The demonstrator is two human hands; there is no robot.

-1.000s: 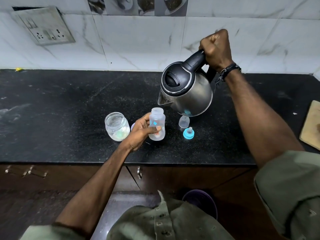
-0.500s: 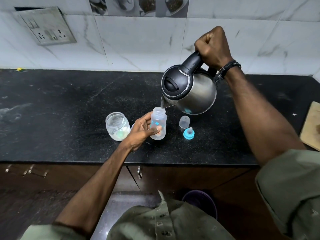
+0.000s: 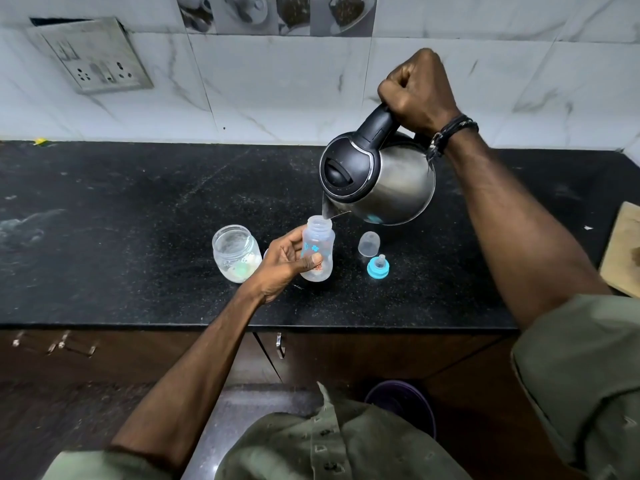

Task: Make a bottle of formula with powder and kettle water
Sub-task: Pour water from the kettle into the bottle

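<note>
I have the kettle (image 3: 379,183) tipped further than a second ago: then it hung level above the counter (image 3: 138,237), and now its spout sits right over the mouth of the bottle (image 3: 318,252), almost touching the rim. My right hand (image 3: 417,93) is clenched round the black handle, fist high and wrist cocked. I judge the pour is just starting; I cannot make out a stream, and the bottle looks close to empty.

My left hand (image 3: 285,263) grips the bottle, thumb across the front and fingers behind, steadying it as it did a second ago. The bottle stands upright on the counter near the front edge, between the jar (image 3: 235,252) on its left and the cap (image 3: 369,243) and teat (image 3: 378,267) on its right. So water goes in now; powder, teat and cap are left to do.

The counter is black speckled stone, scuffed and dusty. The jar is open with some pale powder at the bottom. The clear cap and the blue-ringed teat lie just beside each other, apart from the bottle. A wooden board (image 3: 621,251) shows at the right edge. Behind are marbled white tiles and a socket plate (image 3: 91,55) at the upper left.
</note>
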